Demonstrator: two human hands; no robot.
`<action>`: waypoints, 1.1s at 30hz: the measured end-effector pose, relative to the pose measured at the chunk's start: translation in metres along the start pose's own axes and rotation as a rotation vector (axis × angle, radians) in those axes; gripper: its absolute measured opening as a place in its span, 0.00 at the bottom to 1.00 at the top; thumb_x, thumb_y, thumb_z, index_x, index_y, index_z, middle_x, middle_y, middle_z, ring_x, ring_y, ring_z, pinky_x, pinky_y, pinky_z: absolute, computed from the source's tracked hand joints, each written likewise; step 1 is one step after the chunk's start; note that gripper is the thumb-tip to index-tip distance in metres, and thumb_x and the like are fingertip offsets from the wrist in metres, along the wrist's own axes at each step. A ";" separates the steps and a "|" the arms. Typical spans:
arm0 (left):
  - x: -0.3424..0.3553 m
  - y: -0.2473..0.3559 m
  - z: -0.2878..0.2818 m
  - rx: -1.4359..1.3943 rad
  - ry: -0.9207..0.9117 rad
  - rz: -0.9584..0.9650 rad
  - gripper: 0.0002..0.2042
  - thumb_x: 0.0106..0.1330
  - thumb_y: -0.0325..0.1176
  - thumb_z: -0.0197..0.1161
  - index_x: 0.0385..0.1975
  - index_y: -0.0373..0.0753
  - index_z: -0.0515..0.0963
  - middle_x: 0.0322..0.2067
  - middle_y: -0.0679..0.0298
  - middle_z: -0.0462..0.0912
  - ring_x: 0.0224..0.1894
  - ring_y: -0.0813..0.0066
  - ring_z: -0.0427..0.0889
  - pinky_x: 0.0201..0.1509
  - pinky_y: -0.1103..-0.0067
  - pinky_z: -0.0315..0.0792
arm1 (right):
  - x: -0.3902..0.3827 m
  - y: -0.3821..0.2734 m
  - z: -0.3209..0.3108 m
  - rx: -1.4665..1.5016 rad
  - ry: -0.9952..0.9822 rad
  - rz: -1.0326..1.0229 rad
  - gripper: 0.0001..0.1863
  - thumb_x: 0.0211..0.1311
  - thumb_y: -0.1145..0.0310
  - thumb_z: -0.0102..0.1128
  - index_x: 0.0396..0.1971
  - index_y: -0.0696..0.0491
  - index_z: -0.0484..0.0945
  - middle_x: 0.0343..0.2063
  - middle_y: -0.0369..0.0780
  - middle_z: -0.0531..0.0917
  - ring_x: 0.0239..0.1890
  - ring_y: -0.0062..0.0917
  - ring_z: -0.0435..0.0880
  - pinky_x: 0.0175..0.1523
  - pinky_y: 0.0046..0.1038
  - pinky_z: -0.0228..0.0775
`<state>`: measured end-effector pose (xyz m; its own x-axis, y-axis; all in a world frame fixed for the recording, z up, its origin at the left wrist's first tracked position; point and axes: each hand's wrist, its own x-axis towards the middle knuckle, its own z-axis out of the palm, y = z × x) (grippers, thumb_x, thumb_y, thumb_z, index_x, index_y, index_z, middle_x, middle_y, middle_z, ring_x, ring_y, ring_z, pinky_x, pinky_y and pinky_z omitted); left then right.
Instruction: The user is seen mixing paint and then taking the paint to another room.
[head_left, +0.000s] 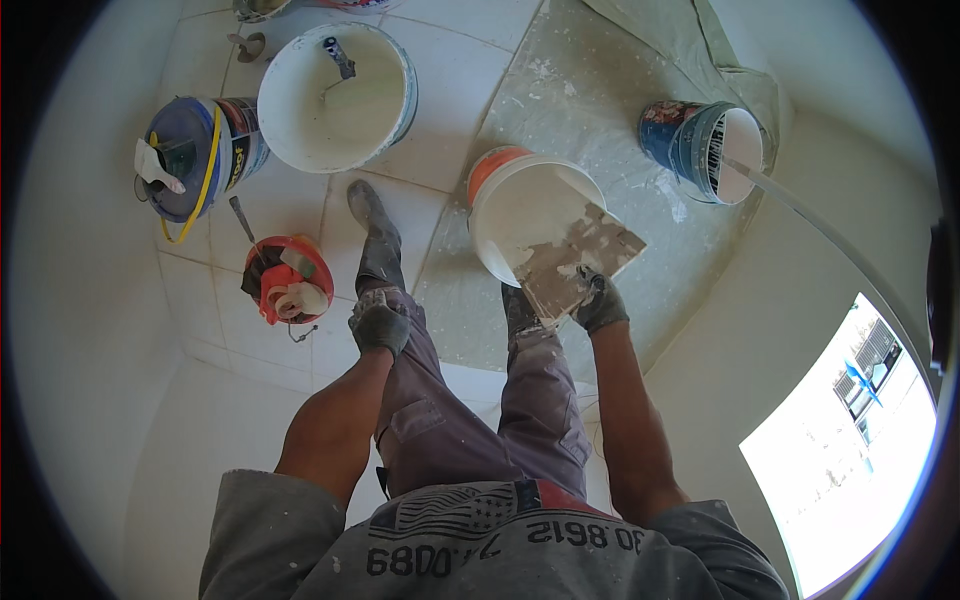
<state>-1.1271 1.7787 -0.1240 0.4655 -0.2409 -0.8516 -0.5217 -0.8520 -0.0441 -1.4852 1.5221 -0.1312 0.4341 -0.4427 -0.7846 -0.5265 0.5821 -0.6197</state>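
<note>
My right hand [601, 302], in a dark grey glove, grips a flat rectangular plastering trowel [612, 243] with pale filler smeared over its plate. The trowel is tilted over the near right rim of a white bucket [484, 232] with an orange side. Whitish material coats the inside of that bucket. At my left knee, my gloved left hand [380, 325] is closed with its fingers curled. What it holds, if anything, is hidden.
A large white bucket [398, 130] with a roller stands far left, beside a blue-lidded pail [180, 190]. Left of my foot is a red bucket [322, 268] of tools. A blue bucket [668, 140] with a long pole stands right, on a spattered drop cloth [560, 90].
</note>
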 end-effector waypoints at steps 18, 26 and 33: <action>-0.006 -0.017 -0.006 0.008 -0.034 -0.044 0.35 0.67 0.53 0.55 0.71 0.42 0.66 0.71 0.48 0.67 0.74 0.51 0.63 0.75 0.58 0.57 | 0.030 -0.043 0.068 0.170 0.194 0.046 0.20 0.74 0.62 0.51 0.58 0.58 0.77 0.54 0.47 0.83 0.53 0.36 0.86 0.63 0.39 0.79; -0.007 -0.024 -0.005 -0.002 -0.039 -0.055 0.35 0.68 0.53 0.53 0.72 0.42 0.65 0.72 0.48 0.65 0.76 0.51 0.60 0.76 0.58 0.55 | 0.035 -0.148 0.084 -1.292 -0.069 0.030 0.15 0.68 0.67 0.50 0.43 0.57 0.84 0.33 0.52 0.87 0.40 0.45 0.88 0.49 0.46 0.78; -0.004 -0.020 -0.008 -0.005 -0.050 -0.044 0.35 0.69 0.53 0.52 0.73 0.42 0.63 0.73 0.50 0.63 0.76 0.52 0.59 0.77 0.58 0.54 | -0.003 -0.136 0.094 -1.835 0.041 -0.263 0.20 0.67 0.68 0.50 0.54 0.59 0.80 0.48 0.55 0.85 0.53 0.54 0.83 0.63 0.56 0.69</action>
<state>-1.1129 1.7935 -0.1156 0.4518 -0.1798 -0.8738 -0.4975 -0.8638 -0.0795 -1.3460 1.5086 -0.0421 0.6251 -0.4181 -0.6591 -0.5034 -0.8613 0.0689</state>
